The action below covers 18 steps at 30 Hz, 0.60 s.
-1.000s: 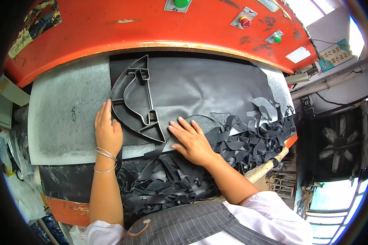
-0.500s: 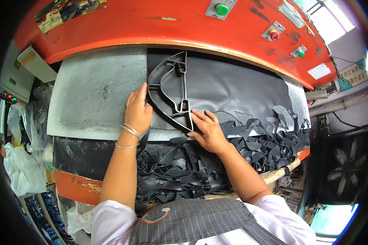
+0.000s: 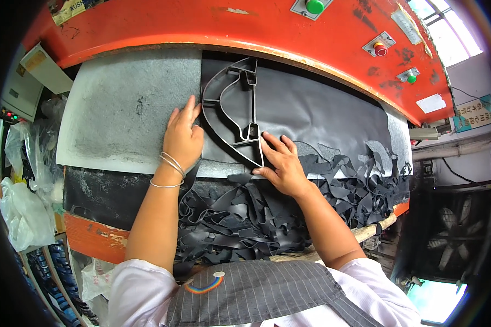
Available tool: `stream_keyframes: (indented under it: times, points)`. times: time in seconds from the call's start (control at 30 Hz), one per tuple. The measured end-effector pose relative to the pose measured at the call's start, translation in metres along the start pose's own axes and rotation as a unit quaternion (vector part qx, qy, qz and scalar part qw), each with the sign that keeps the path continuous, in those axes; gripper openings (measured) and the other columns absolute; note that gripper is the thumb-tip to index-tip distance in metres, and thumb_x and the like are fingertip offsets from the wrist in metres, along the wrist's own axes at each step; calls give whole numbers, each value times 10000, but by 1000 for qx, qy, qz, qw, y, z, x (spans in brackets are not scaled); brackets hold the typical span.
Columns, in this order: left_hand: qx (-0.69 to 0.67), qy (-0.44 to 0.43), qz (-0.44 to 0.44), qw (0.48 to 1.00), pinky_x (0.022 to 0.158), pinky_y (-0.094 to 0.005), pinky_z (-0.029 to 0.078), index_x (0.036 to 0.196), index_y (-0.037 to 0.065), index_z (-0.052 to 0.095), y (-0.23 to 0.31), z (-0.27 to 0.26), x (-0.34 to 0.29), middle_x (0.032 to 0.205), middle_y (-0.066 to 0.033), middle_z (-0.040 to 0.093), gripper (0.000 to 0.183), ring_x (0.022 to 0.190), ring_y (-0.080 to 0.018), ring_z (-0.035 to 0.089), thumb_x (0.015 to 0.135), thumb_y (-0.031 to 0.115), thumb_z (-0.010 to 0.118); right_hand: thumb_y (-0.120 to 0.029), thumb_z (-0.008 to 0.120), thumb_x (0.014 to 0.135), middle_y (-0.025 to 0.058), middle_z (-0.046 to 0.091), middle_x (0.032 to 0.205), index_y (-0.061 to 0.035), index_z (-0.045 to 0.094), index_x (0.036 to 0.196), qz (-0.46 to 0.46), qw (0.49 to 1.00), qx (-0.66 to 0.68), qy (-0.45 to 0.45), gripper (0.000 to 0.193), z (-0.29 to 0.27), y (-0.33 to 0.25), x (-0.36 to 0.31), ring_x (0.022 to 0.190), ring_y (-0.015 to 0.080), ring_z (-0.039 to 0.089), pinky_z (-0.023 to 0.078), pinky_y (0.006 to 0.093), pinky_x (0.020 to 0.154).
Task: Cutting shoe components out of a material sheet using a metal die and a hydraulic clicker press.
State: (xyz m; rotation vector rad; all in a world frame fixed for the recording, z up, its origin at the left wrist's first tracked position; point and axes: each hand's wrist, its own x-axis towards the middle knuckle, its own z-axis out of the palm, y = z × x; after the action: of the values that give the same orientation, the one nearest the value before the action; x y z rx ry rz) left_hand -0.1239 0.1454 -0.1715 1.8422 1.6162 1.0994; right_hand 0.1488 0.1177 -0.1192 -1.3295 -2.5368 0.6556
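Note:
A bow-shaped metal cutting die (image 3: 255, 103), with a curved left side and inner cross-bars, lies on a sheet of black leather (image 3: 311, 103). My left hand (image 3: 183, 137) rests with its fingers stretched out beside the die's curved side, the fingertips at or very near the metal. On the other side, my right hand (image 3: 282, 165) has its fingers spread on the leather by the die's lower pointed end. Its index finger and thumb seem to touch the die's edge. Neither hand is closed around anything.
Beneath the leather is a pale, worn cutting board (image 3: 131, 109). Black leather scraps (image 3: 240, 223) heap along the near edge, by a wooden pole (image 3: 373, 231). A red machine beam (image 3: 218, 27) with green buttons and a red one spans the far side. Plastic bags (image 3: 24, 212) hang at left.
The whole view has shifted a little. Both hands and the cutting die keep about the same places on the leather and board.

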Motion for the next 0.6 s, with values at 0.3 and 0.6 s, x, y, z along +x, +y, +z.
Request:
stream_keyframes:
  times: [0.3, 0.6]
  points:
    - [31, -2, -25, 999, 1138, -462, 293, 1380, -51, 406, 7, -1, 1, 1255, -169, 631, 576, 1186, -337, 559, 807, -1, 444, -308, 736, 796, 189, 535, 1343, -11, 497, 1353, -13, 1000, -4, 17, 675, 0, -2, 1, 1354, 310, 406, 230, 530, 1129]
    - [69, 25, -36, 997, 1138, -432, 305, 1329, -50, 470, 12, 1, -2, 1229, -156, 644, 528, 1161, -356, 566, 807, 28, 448, -312, 732, 799, 218, 521, 1356, -9, 487, 1362, -11, 999, 7, 41, 685, 5, 0, -5, 1364, 319, 396, 234, 523, 1135]
